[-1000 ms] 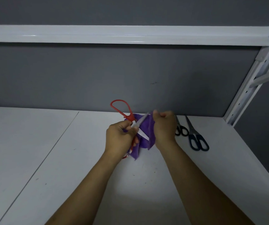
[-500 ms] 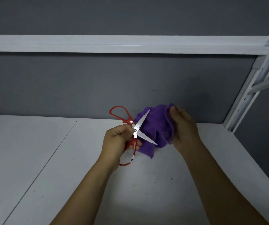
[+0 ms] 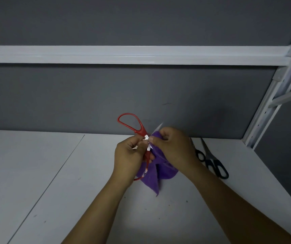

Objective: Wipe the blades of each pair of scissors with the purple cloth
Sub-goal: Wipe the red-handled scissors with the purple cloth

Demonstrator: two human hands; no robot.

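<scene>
**Red scissors: blade pinched in cloth**

L hand [image 3: 130,155] is gripping the red scissors [image 3: 141,131] w/ fingers curled round them near the pivot. One loop is sticking out toward 11 o'clock, the other is peeking from under the palm at 6. R hand [image 3: 174,147] is pinching the purple cloth [image 3: 151,178] round a blade [image 3: 159,127], whose tip is poking out at 12. The cloth tail is hanging toward 6, over the white shelf [image 3: 53,173].

Judgement: scissors are light and stiff, metal slick and sharp-edged, so hold at handles/pivot and keep fingertips on the flats w/ cloth between. Cloth is soft, floppy, bunches easily.

Dark scissors [image 3: 211,162] are lying approx 3 o'clock of R hand, on the shelf. One pair or two, can't tell.
</scene>
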